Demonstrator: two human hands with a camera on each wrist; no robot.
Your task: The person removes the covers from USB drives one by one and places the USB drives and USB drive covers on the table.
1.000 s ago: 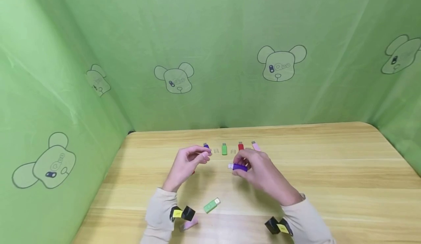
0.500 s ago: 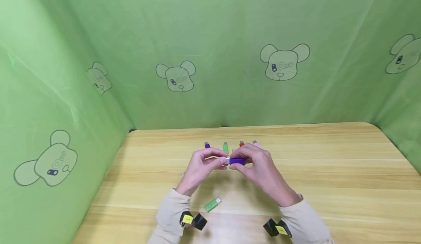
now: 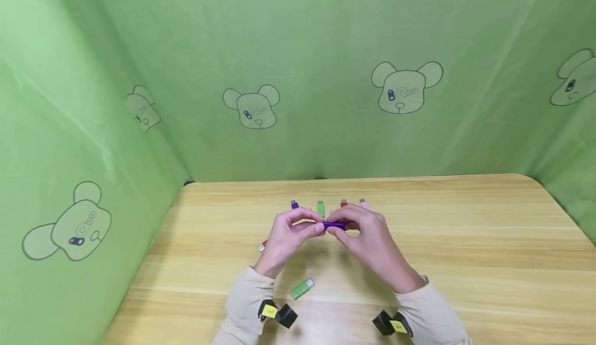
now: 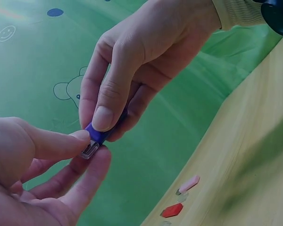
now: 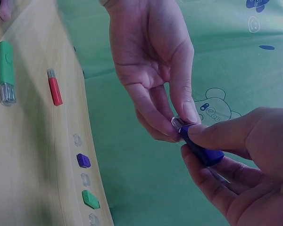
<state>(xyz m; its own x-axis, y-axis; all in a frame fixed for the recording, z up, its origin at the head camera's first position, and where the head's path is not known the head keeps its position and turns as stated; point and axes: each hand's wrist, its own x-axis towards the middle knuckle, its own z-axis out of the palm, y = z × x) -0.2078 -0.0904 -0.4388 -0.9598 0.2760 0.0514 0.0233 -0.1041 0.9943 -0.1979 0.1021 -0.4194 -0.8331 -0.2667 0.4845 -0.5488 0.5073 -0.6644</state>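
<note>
Above the table (image 3: 489,241) I have a USB stick (image 3: 336,225) between left hand (image 3: 289,235) and right hand (image 3: 368,235), cap (image 4: 90,151) to the left. Four sticks (image 3: 321,209) lie on the far side, a fifth stick (image 3: 302,288) near me, a sixth stick (image 3: 262,246) left.

No word, brand or number can be read with certainty. On the green curtain (image 3: 321,24) at the far side, drawn bear heads (image 3: 412,101) bear a dark pill-shaped mark (image 3: 391,94) and outlined, rounded lettering (image 3: 407,92), too faint to spell out. The curtain also shows a smiley-face sign (image 4: 6,33). A left yellow label (image 3: 269,311) and a right yellow label (image 3: 398,326) sit on black wrist devices (image 3: 286,316), their print too small to read.
</note>
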